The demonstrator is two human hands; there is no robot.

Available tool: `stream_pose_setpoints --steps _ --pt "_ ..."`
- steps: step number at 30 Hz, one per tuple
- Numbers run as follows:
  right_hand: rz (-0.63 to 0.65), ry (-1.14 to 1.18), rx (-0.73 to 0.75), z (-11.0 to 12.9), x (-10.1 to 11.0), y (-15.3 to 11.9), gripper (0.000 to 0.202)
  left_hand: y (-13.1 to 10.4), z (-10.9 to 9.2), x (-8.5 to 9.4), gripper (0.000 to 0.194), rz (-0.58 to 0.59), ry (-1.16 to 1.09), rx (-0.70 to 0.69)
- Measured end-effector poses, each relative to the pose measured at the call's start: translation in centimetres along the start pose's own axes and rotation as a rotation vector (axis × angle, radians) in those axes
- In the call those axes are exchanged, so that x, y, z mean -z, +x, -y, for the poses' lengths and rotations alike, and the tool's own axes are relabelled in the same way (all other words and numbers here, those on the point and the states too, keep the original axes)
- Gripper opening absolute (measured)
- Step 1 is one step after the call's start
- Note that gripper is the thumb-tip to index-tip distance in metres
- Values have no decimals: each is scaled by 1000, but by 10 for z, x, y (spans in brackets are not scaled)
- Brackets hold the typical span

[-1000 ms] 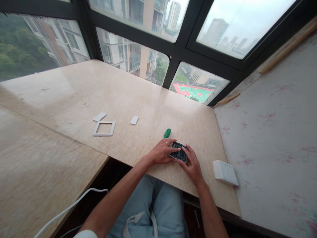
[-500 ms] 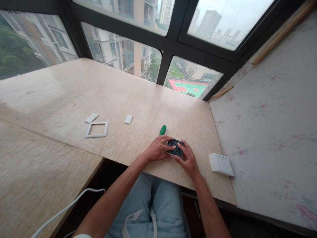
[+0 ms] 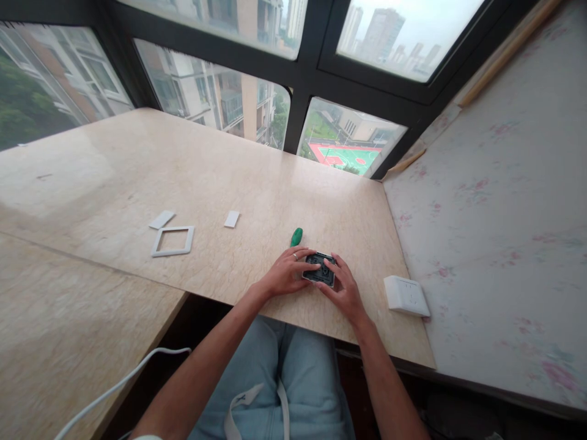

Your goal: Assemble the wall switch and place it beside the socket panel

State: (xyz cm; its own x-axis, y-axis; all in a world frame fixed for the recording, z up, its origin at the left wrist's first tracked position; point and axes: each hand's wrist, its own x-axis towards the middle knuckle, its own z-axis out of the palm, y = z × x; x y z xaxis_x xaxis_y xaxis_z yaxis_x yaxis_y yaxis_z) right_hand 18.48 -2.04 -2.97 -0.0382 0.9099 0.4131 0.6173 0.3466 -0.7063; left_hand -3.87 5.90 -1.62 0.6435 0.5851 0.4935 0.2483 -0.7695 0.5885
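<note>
By 1 grn handle, L grip & R grip clasp 1 blk module, 2 tabs farther off.

Thin, shiny band ring on a left hand finger. Pale-blue fabric trousers; flat white drawstring, small dark mark on one strand. White left sleeve edge just visible.
</note>
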Motion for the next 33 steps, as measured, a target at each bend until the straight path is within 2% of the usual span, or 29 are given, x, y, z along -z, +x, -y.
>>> stream_pose_setpoints --steps 12,17,21,24,27,30,33 --pt "27 3 -43 4 4 1 65 3 -7 5 62 31 -47 42" --pt "-8 255 -212 0 4 0 61 2 -5 2 74 57 -19 106" --pt "-134 336 -322 2 3 8 57 0 -3 -1 84 91 -15 125" --pt "-196 225 -231 15 0 29 49 0 -3 -2 87 84 -14 120" --pt "-153 147 -75 44 -10 64 42 1 -4 -2 89 63 -10 102" --pt "-5 119 84 80 -34 106 36 2 -5 -3 83 54 20 103" --pt "207 54 172 108 -73 147 44 3 -5 -4 76 45 35 98"
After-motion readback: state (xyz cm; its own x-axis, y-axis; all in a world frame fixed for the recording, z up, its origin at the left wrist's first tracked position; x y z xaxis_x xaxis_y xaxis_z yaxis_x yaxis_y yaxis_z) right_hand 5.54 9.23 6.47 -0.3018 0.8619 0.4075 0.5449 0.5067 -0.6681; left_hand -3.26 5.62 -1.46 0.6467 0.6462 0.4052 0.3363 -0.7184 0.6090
